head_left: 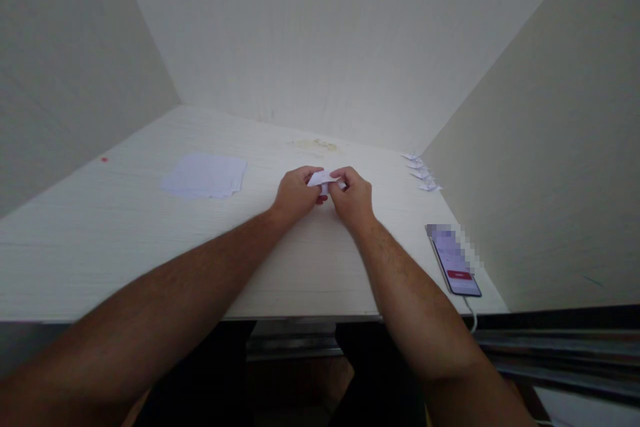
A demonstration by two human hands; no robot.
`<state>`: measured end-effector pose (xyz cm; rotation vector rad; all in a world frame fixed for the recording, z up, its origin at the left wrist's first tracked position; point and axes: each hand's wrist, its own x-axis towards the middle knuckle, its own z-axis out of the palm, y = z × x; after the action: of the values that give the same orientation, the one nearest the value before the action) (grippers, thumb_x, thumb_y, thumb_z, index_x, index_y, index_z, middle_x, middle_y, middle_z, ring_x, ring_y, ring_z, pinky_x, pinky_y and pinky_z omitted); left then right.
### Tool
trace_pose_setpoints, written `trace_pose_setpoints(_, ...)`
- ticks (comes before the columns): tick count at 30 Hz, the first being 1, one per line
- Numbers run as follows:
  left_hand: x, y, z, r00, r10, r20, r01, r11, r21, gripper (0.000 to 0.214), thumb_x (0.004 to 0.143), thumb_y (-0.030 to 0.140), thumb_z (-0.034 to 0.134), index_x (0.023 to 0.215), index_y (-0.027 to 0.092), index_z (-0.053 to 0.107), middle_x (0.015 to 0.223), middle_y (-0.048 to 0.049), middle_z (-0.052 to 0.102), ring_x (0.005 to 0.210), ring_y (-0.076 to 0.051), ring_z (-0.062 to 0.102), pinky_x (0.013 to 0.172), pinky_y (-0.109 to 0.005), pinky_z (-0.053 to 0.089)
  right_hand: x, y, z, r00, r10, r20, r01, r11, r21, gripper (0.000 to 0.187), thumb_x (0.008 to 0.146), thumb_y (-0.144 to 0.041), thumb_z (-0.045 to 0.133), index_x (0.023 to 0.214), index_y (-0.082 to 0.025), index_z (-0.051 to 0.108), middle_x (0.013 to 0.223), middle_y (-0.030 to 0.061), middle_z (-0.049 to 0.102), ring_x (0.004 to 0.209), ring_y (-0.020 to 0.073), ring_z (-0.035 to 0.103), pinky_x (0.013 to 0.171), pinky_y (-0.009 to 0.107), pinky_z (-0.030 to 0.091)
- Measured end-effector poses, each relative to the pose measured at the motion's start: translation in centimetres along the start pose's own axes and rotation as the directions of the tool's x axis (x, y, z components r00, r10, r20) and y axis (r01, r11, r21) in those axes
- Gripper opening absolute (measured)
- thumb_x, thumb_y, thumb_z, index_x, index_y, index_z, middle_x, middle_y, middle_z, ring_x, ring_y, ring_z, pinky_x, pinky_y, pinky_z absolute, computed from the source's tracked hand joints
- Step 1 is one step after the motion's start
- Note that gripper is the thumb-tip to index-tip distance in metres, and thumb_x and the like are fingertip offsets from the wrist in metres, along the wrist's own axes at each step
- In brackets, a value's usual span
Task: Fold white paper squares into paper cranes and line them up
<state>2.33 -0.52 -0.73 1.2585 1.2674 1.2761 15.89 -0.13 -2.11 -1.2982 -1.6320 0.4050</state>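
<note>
Between my two hands, over the middle of the white table, is a small piece of folded white paper (320, 178). My left hand (297, 192) grips its left side, the fingers curled behind and beneath it. On the right side, my right hand (354, 195) pinches the paper between thumb and fingers. The fingertips hide part of the paper, so its full folded shape cannot be made out. Off to the left lies a stack of white paper sheets (205, 175). Several small folded white paper figures (423, 173) stand in a row at the far right.
A phone (453, 260) with a lit screen lies at the table's right edge, a white cable (471, 315) running off the front. Panels enclose the table (125, 227) at the back and both sides. Yellowish stains mark the tabletop near the back panel.
</note>
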Motion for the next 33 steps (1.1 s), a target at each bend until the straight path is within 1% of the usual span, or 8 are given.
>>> trace_pose_setpoints(6,0.2,-0.5,0.1,1.000,-0.007,0.019,0.008,0.999,-0.039,0.051,0.073,-0.002,0.060,0.123,0.006,0.065,0.095,-0.0097,0.075,0.058,-0.013,0.068,0.052,-0.025,0.059,0.0,0.1,0.0,1.000,0.016,0.000,-0.016,1.000,-0.004,0.012,0.078,-0.024,0.060,0.085,-0.022,0.069,0.063,-0.0031,0.063,0.054,0.0123,0.051,0.056,0.026,0.042)
trace_pose_setpoints(9,0.2,-0.6,0.1,0.999,0.027,0.027,-0.026,0.999,-0.041,0.052,0.074,0.000,0.061,0.125,0.007,0.064,0.102,-0.0108,0.076,0.067,-0.015,0.070,0.060,-0.028,0.062,0.0,0.1,0.1,1.000,-0.002,0.013,0.002,1.000,0.023,0.010,0.079,-0.026,0.063,0.085,-0.021,0.069,0.069,-0.0018,0.066,0.059,0.0131,0.056,0.060,0.027,0.046)
trace_pose_setpoints(13,0.2,-0.3,-0.1,0.994,0.106,0.015,-0.104,0.992,-0.069,0.051,0.073,-0.001,0.061,0.123,0.009,0.066,0.109,-0.0096,0.077,0.090,-0.018,0.072,0.082,-0.034,0.062,0.1,0.1,0.1,0.990,-0.139,0.037,0.138,0.990,0.036,0.011,0.079,-0.029,0.070,0.087,-0.021,0.070,0.081,0.0013,0.070,0.071,0.0143,0.061,0.066,0.029,0.050)
trace_pose_setpoints(15,0.2,-0.3,-0.2,0.991,0.133,0.014,-0.131,0.989,-0.071,0.050,0.073,0.000,0.063,0.121,0.010,0.067,0.108,-0.0091,0.077,0.094,-0.019,0.072,0.088,-0.036,0.060,0.1,0.1,0.0,0.973,-0.227,0.039,0.226,0.974,0.027,0.012,0.080,-0.028,0.070,0.090,-0.021,0.069,0.085,0.0024,0.070,0.071,0.0135,0.060,0.066,0.028,0.050)
trace_pose_setpoints(18,0.3,-0.5,-0.4,0.985,0.169,0.021,-0.167,0.984,-0.064,0.049,0.073,0.005,0.068,0.121,0.012,0.069,0.108,-0.0084,0.077,0.096,-0.020,0.072,0.090,-0.038,0.059,0.0,0.1,0.0,0.951,-0.302,0.066,0.303,0.953,0.003,0.012,0.082,-0.023,0.068,0.094,-0.021,0.068,0.089,0.0037,0.068,0.071,0.0128,0.058,0.064,0.027,0.050)
trace_pose_setpoints(24,0.7,-1.3,-0.6,0.968,0.249,0.013,-0.248,0.968,-0.041,0.050,0.071,0.016,0.075,0.121,0.012,0.070,0.114,-0.0107,0.076,0.101,-0.022,0.071,0.096,-0.038,0.055,-0.1,0.0,0.0,0.919,-0.369,0.140,0.376,0.926,-0.023,0.023,0.079,-0.012,0.062,0.099,-0.021,0.066,0.100,0.0061,0.066,0.079,0.0140,0.059,0.064,0.026,0.052)
trace_pose_setpoints(29,0.9,-1.7,-0.7,0.962,0.273,0.019,-0.272,0.961,-0.046,0.052,0.072,0.022,0.075,0.123,0.012,0.070,0.118,-0.0109,0.075,0.104,-0.023,0.070,0.098,-0.039,0.053,-0.1,-0.3,-0.1,0.905,-0.410,0.115,0.412,0.911,0.009,0.027,0.077,-0.009,0.060,0.101,-0.019,0.066,0.100,0.0074,0.065,0.077,0.0137,0.058,0.062,0.026,0.051)
trace_pose_setpoints(33,0.7,-1.4,-0.7,0.962,0.271,0.044,-0.269,0.962,-0.034,0.050,0.073,0.020,0.072,0.123,0.012,0.069,0.116,-0.0103,0.075,0.102,-0.022,0.070,0.096,-0.038,0.054,-0.1,-0.4,-0.2,0.913,-0.393,0.105,0.396,0.918,-0.005,0.030,0.075,-0.008,0.060,0.102,-0.020,0.065,0.100,0.0063,0.065,0.077,0.0143,0.057,0.065,0.027,0.051)
